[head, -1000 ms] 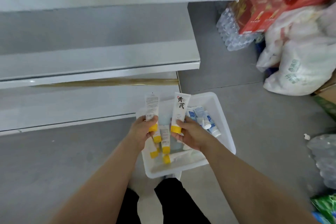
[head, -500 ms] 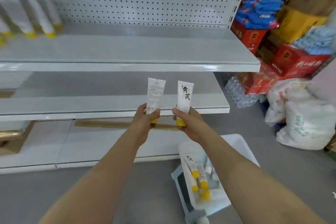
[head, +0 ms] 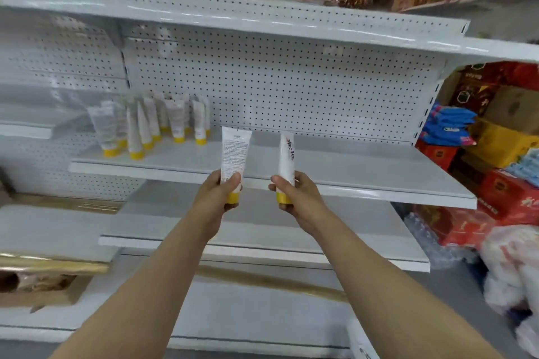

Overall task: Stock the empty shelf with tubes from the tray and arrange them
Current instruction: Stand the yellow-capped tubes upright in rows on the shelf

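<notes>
While both hands are raised mid-frame, the left hand (head: pixel 217 198) grips one upright tube (head: pixel 234 154) and the right hand (head: pixel 300 198) grips another tube (head: pixel 287 159); more tubes (head: pixel 151 125) stand on the shelf (head: pixel 335 166), centre left.

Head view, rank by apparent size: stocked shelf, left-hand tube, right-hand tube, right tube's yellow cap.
1. shelf, by far the largest.
2. left-hand tube and right-hand tube: similar length. The right one is turned edge-on and looks narrower, so they are not ranked.
3. yellow cap, smallest.
</notes>
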